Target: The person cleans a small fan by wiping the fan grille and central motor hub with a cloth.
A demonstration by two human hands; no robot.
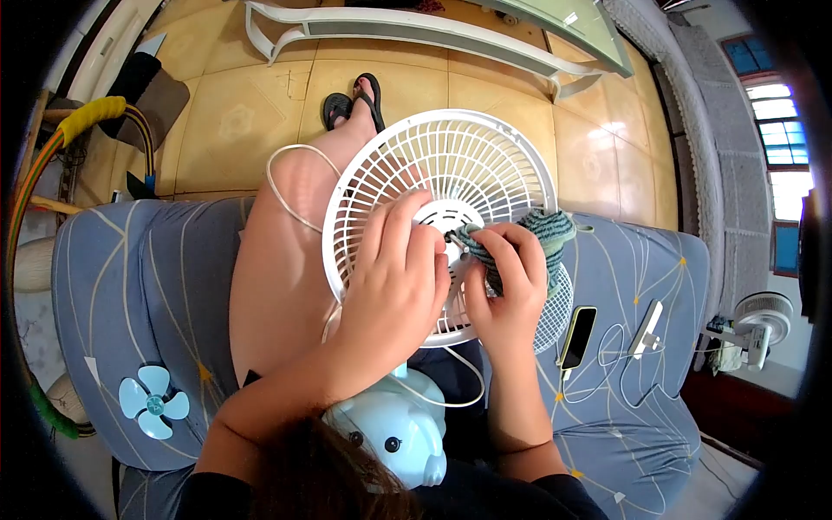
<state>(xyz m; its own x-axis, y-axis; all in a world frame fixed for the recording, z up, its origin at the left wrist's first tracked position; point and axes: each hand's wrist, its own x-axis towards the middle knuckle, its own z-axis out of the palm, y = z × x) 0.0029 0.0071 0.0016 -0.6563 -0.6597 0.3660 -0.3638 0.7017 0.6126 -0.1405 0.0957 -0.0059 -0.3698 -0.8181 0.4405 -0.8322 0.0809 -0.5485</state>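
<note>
A fan's round white rear grille (485, 139) lies over my lap, facing up, with a small metal shaft at its hub (452, 217). Below it is the fan's light blue animal-shaped base (381, 433), which has black eyes. My left hand (390, 277) is on the grille, its curled fingers bearing on the bars beside the hub. In my right hand (511, 295) a green striped cloth (548, 234) is pinched, one end of it at the shaft. Partly under my right hand and the cloth sits a mesh front grille (556, 316).
A light blue fan blade (154, 403) lies on the sofa (173, 286) at left. To the right are a phone (578, 338) on a cable and a white power strip (646, 329). A glass-topped table (416, 24) stands ahead; a hoop (26, 191) leans at left.
</note>
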